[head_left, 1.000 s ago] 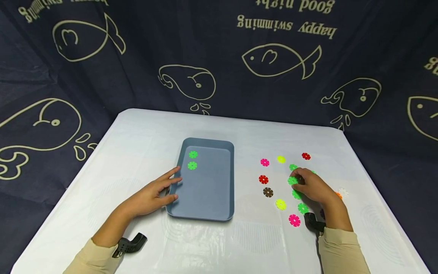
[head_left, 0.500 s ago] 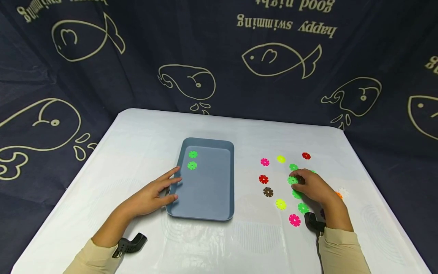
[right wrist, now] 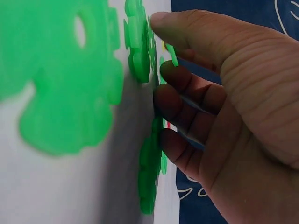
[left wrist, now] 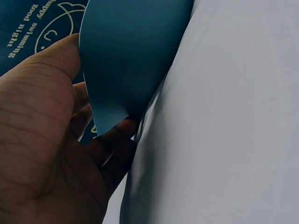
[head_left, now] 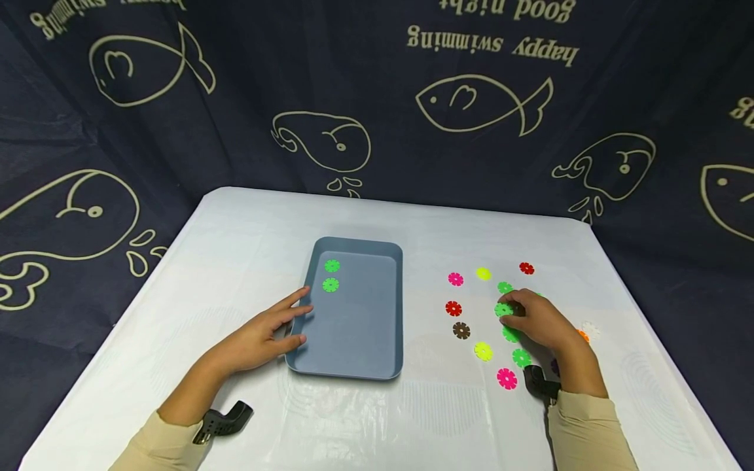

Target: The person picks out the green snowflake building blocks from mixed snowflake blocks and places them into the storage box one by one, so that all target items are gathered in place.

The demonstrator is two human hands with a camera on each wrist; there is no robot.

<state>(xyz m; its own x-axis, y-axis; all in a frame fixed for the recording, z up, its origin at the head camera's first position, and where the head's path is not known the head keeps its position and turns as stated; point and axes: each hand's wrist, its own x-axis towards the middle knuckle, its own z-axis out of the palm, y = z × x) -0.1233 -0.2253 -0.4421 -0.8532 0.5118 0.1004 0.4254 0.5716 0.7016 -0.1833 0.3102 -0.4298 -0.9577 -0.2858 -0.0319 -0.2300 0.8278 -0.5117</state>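
Observation:
My left hand point(head_left: 254, 339) holds the left rim of a grey-blue tray point(head_left: 370, 340). In the left wrist view the tray's wall point(left wrist: 133, 51) passes between thumb and fingers. Two green notched snowflake discs point(head_left: 331, 284) lie flat in the tray's far left part. Right of the tray, my right hand point(head_left: 543, 322) has thumb and forefinger at a green snowflake disc point(head_left: 503, 309), pinching it. The right wrist view shows a tilted green disc point(right wrist: 172, 53) between thumb and forefinger. Other green discs point(head_left: 521, 358) lie flat around this hand; some are partly hidden under it.
Loose discs lie on the white table point(head_left: 436, 418): pink point(head_left: 507, 379), yellow point(head_left: 484, 351), brown point(head_left: 461, 330) and red point(head_left: 453, 308). A white disc point(head_left: 591, 331) and an orange disc point(head_left: 583, 335) lie beyond the right wrist. A dark printed cloth point(head_left: 377, 78) hangs behind.

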